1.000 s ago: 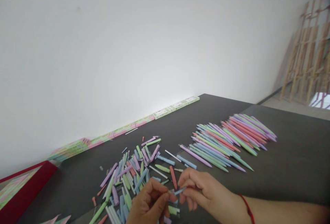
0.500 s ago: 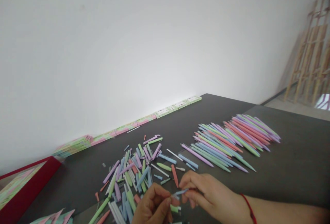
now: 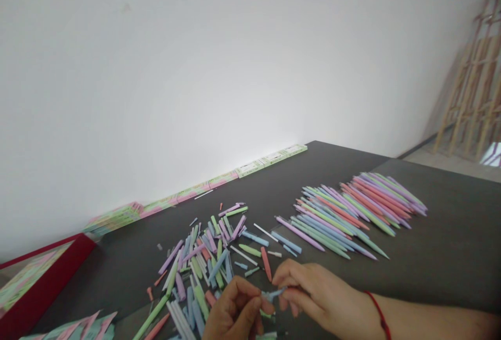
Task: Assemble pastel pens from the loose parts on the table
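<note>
My left hand (image 3: 237, 311) and my right hand (image 3: 313, 294) meet low in the picture, fingertips almost together. Between them is a small blue pen part (image 3: 277, 293), pinched by the right thumb and forefinger. Its other end meets the left fingertips, where a pale bit shows too blurred to name. Close beyond the hands lie a red pen barrel (image 3: 266, 264), a green barrel (image 3: 249, 250) and a blue barrel (image 3: 286, 242). A heap of loose pen parts (image 3: 203, 256) in purple, green, blue, red and white spreads to the left of them.
Rows of whole pastel pens (image 3: 352, 204) lie to the right on the dark table (image 3: 450, 225). Flat printed boxes (image 3: 250, 168) line the wall side. A red box (image 3: 50, 282) and pink-green packets (image 3: 78, 327) are at left. Wooden easels (image 3: 469, 89) lean at the far right.
Both hands stay almost in place, and the blue pen part's end now sits closer to the left fingertips. The view has shifted very slightly.
</note>
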A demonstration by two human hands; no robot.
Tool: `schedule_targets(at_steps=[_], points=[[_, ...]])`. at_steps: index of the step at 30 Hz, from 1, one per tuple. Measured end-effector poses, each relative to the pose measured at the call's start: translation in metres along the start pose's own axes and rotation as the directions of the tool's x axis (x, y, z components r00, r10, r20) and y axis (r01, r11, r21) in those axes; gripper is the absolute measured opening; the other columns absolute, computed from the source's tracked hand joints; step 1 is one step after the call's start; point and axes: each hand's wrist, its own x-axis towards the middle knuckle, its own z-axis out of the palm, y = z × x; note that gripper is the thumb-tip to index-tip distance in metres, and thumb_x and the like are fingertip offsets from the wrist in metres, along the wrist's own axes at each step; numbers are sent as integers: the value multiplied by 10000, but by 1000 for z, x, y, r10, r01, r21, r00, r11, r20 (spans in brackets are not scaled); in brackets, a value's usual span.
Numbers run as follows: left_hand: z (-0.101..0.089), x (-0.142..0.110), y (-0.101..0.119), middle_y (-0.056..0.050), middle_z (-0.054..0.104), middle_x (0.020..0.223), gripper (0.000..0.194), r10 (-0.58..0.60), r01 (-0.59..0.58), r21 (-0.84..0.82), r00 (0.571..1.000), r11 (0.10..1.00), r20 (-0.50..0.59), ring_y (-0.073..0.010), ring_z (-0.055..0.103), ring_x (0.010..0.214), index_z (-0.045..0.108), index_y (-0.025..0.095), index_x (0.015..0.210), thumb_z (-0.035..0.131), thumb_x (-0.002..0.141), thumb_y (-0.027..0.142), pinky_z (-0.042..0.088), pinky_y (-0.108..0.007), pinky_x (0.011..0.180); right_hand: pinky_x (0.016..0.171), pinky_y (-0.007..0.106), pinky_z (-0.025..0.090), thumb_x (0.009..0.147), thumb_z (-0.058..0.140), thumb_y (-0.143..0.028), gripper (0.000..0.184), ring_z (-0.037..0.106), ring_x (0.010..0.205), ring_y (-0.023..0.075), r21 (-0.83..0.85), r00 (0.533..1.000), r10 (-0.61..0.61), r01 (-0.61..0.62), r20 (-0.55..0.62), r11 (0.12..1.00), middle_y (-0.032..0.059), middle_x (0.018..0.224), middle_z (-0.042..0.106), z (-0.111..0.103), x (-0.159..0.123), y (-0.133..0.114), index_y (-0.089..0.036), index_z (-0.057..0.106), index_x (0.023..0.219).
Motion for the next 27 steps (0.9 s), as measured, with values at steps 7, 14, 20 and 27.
schedule_targets(at_steps=[7, 14, 20, 27], points=[[0, -1, -2, 3, 668, 630, 421, -4, 4, 9, 999, 1000, 39, -62, 476, 436, 498, 181, 733, 654, 672, 567, 338, -161, 390, 622, 175, 431, 900, 395, -141, 138, 578, 638, 98, 5, 1000, -4, 4, -4, 1000, -11, 739, 605, 1, -3, -2, -173, 491, 993], [0, 0, -3, 16, 646, 610, 421, 0, -1, 21, 998, 1000, 56, -61, 456, 428, 493, 180, 728, 618, 700, 581, 318, -166, 388, 636, 194, 439, 901, 386, -147, 160, 581, 647, 110, -39, 1000, -23, 23, 12, 999, -4, 758, 616, -1, -2, -1, -189, 473, 1029], [7, -3, -1, 20, 627, 587, 434, -47, 38, 82, 993, 996, 112, -57, 431, 415, 506, 179, 711, 609, 692, 600, 285, -178, 404, 644, 198, 445, 895, 406, -167, 151, 592, 669, 115, -24, 999, -27, 28, 40, 999, 10, 795, 636, 2, -3, -3, -188, 489, 1019], [14, -7, 0, 32, 606, 532, 431, -12, 6, 88, 998, 996, 69, -47, 392, 392, 501, 182, 688, 609, 691, 599, 230, -177, 408, 538, 171, 426, 865, 464, -185, 125, 552, 560, 95, 125, 995, 70, -79, 76, 989, -15, 707, 643, 8, -1, -5, -183, 474, 990]])
